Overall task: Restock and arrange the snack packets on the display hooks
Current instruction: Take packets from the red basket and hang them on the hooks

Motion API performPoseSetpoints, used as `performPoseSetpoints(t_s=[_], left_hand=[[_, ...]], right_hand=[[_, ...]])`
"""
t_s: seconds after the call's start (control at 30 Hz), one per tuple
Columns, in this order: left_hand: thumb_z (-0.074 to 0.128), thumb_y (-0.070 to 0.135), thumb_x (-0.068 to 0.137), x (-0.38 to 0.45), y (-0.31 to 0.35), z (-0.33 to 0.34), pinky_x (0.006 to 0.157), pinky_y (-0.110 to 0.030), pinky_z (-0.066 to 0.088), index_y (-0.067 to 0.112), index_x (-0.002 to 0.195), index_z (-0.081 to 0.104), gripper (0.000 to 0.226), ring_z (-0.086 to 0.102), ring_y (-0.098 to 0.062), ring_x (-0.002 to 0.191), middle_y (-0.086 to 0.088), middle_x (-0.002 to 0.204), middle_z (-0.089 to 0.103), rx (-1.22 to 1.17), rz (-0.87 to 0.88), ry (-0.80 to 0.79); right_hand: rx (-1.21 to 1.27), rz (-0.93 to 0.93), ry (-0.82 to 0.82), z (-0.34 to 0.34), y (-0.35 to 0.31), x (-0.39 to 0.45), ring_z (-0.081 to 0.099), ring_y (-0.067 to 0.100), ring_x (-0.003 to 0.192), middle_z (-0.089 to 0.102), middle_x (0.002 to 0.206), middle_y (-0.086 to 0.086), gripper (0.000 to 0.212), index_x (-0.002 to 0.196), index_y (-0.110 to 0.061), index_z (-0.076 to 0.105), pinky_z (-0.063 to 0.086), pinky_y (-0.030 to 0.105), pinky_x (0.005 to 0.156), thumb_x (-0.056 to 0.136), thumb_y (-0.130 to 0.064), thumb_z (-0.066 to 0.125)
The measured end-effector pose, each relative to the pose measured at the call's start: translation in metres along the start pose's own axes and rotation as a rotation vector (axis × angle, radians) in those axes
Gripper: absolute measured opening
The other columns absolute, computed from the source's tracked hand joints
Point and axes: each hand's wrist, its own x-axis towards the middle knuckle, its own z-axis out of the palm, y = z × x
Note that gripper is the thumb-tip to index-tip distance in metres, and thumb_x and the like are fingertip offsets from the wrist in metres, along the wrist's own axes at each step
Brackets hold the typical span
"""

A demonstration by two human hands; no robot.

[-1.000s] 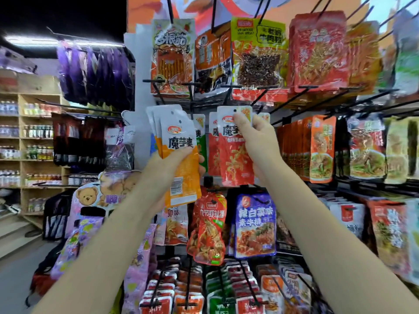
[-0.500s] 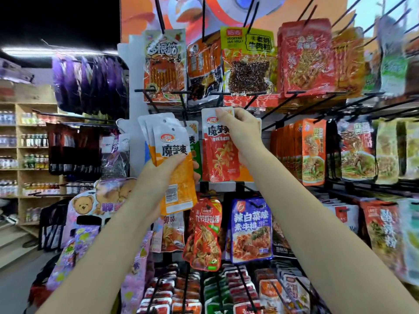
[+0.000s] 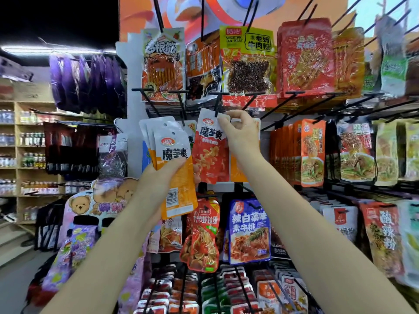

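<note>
restocking looks part-way through, judged from how the rack hangs now. the right hand (image 3: pixel 240 132) pinches the white top corner of a red snack packet (image 3: pixel 212 152) between thumb and curled fingers, holding its top edge right at the downturned tip of a black display hook (image 3: pixel 217 105). whether the packet's hole is already over that tip cannot be told; the fingers and the packet top cover it. the packet hangs tilted, its lower end swinging toward the left hand.

the left hand (image 3: pixel 163 177), just left of and below that hook, grips a fanned stack of orange packets (image 3: pixel 174 168) round its middle, white tops upward with their punched holes showing. at least three tops can be counted, so several packets are still waiting to be hung.

behind the red packet, on hooks beside the landmark hook, a few green and orange packets already hang, partly hidden. rows above the hook are full of large bags, and rows below it carry red and blue bags (image 3: pixel 249 230) and dense small packs.

so one packet is at the point of being hung, the stack remains, and any straightening of the row would come after; that much is a reading, not something shown.
</note>
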Motion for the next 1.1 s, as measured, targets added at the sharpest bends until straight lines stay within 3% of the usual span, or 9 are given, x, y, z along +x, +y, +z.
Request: performPoseSetpoints(t_s=[0.13, 0.27, 0.43, 0.53, 0.57, 0.67, 0.83, 0.97, 1.1], left_hand=[[0.057, 0.020, 0.101, 0.002, -0.003, -0.001, 0.061, -0.037, 0.063, 0.009, 0.106, 0.072, 0.019, 0.076, -0.027, 0.080, -0.014, 0.096, 0.078, 0.007, 0.016, -0.018], [0.063, 0.020, 0.096, 0.003, -0.007, 0.003, 0.066, -0.041, 0.064, 0.008, 0.112, 0.070, 0.021, 0.077, -0.030, 0.085, -0.015, 0.101, 0.078, -0.039, 0.042, -0.048], [0.079, 0.038, 0.069, 0.002, -0.007, 0.003, 0.087, -0.055, 0.060, 0.008, 0.112, 0.073, 0.053, 0.075, -0.037, 0.097, -0.016, 0.106, 0.077, -0.004, 0.056, -0.036], [0.078, 0.031, 0.069, -0.001, -0.003, 0.003, 0.074, -0.044, 0.063, 0.013, 0.110, 0.073, 0.046, 0.077, -0.027, 0.087, -0.008, 0.098, 0.079, 0.001, 0.093, -0.042], [0.078, 0.029, 0.069, -0.001, -0.002, 0.004, 0.068, -0.039, 0.063, 0.015, 0.108, 0.073, 0.042, 0.077, -0.023, 0.083, -0.005, 0.095, 0.080, -0.002, 0.109, -0.045], [0.078, 0.025, 0.069, -0.002, -0.001, 0.004, 0.064, -0.035, 0.063, 0.022, 0.101, 0.074, 0.032, 0.077, -0.018, 0.080, -0.001, 0.093, 0.080, -0.006, 0.132, -0.055], [0.079, 0.027, 0.069, -0.005, -0.002, 0.006, 0.070, -0.038, 0.063, 0.023, 0.113, 0.071, 0.045, 0.077, -0.023, 0.091, -0.002, 0.101, 0.079, 0.045, 0.147, -0.107], [0.075, 0.040, 0.072, -0.003, -0.005, 0.004, 0.086, -0.047, 0.060, 0.020, 0.112, 0.071, 0.045, 0.076, -0.025, 0.096, -0.003, 0.104, 0.079, 0.063, 0.084, -0.076], [0.069, 0.021, 0.095, 0.001, -0.009, 0.008, 0.074, -0.042, 0.062, 0.012, 0.092, 0.074, 0.011, 0.076, -0.020, 0.077, -0.001, 0.085, 0.079, 0.092, 0.151, 0.080]], right_hand=[[-0.182, -0.226, -0.009, -0.005, 0.017, -0.017, 0.054, 0.016, 0.069, 0.056, 0.082, 0.007, 0.043, 0.135, -0.028, 0.048, 0.044, 0.022, 0.059, 0.097, -0.020, 0.066], [-0.363, -0.320, -0.072, -0.005, 0.024, -0.023, 0.049, 0.002, 0.074, 0.054, 0.096, -0.021, 0.046, 0.136, -0.032, 0.051, 0.041, 0.018, 0.064, 0.095, -0.027, 0.069], [-0.751, -0.169, -0.204, -0.008, 0.023, -0.021, 0.058, 0.025, 0.098, 0.043, 0.133, 0.006, 0.053, 0.144, -0.043, 0.045, 0.054, 0.039, 0.081, 0.096, -0.033, 0.065], [-0.872, -0.155, -0.188, -0.012, 0.014, -0.027, 0.058, 0.022, 0.090, 0.042, 0.130, 0.008, 0.028, 0.127, -0.034, 0.061, 0.051, 0.035, 0.071, 0.100, -0.039, 0.057], [-0.807, -0.192, -0.149, -0.013, 0.010, -0.029, 0.054, 0.019, 0.082, 0.049, 0.115, 0.008, 0.023, 0.111, -0.026, 0.068, 0.047, 0.034, 0.069, 0.102, -0.041, 0.053], [-0.284, -0.133, -0.202, -0.015, -0.006, -0.042, 0.042, 0.019, 0.059, 0.045, 0.068, 0.015, 0.053, 0.082, 0.000, 0.063, 0.037, 0.033, 0.058, 0.103, -0.047, 0.048], [-0.019, -0.044, -0.483, -0.010, -0.017, -0.068, 0.062, -0.001, 0.067, 0.069, 0.081, -0.012, 0.011, 0.101, -0.021, 0.068, 0.046, 0.015, 0.059, 0.094, -0.030, 0.068], [0.082, 0.032, -0.369, -0.016, -0.011, -0.066, 0.071, 0.013, 0.087, 0.074, 0.102, 0.002, 0.021, 0.116, -0.018, 0.066, 0.058, 0.030, 0.066, 0.096, -0.023, 0.067], [0.090, 0.045, -0.190, -0.038, -0.009, -0.062, 0.064, 0.006, 0.065, 0.072, 0.089, -0.002, 0.017, 0.113, -0.018, 0.064, 0.046, 0.021, 0.051, 0.097, -0.025, 0.067]])
